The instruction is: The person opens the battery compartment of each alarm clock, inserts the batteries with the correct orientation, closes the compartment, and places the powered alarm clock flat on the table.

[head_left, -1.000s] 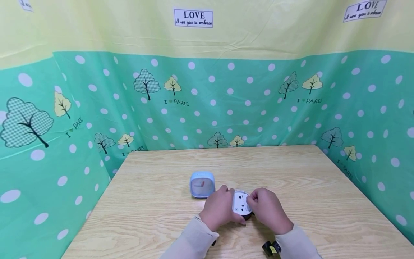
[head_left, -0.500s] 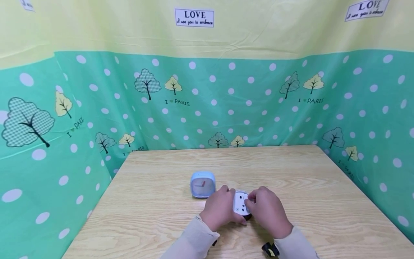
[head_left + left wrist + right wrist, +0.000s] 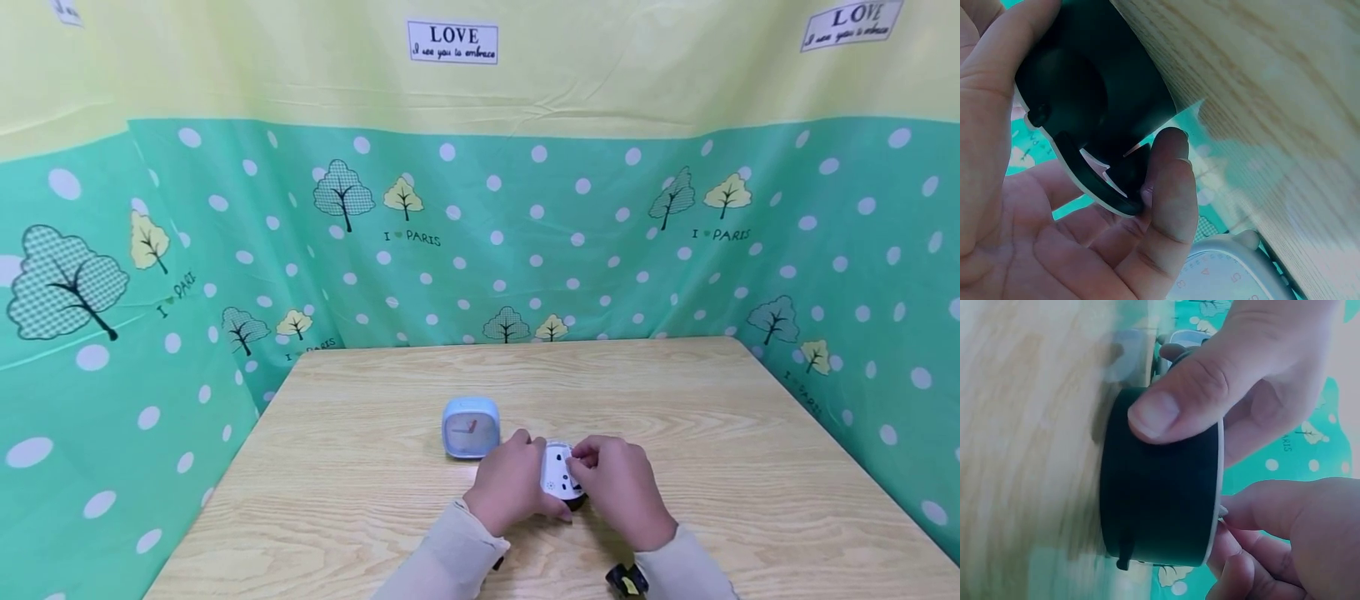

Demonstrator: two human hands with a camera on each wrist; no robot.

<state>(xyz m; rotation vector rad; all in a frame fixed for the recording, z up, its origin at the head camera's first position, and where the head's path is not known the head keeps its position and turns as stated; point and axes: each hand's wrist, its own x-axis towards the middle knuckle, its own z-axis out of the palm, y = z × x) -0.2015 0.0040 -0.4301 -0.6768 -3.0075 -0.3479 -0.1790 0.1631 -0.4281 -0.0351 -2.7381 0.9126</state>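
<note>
A round black alarm clock (image 3: pixel 556 479) lies with its white back facing up. My left hand (image 3: pixel 506 485) grips it from the left, thumb at the near side and fingers round the far side. In the right wrist view the left thumb presses on the black casing (image 3: pixel 1160 487). My right hand (image 3: pixel 621 487) is over the right part of the back, its thumb and fingers pinching the small white battery cover (image 3: pixel 1223 511) at the back's edge. A dark gap shows beside those fingertips in the head view. The clock's front is hidden.
A light blue square alarm clock (image 3: pixel 470 427) stands upright just behind and left of my left hand. Wood-grain table (image 3: pixel 360 500) spreads around both. A green and yellow printed curtain (image 3: pixel 420 275) encloses the table's back and sides.
My right hand has shifted slightly left over the clock's back, its fingers turning from a tight curl to a pinch, and a dark gap now shows there. The left hand keeps its grip.
</note>
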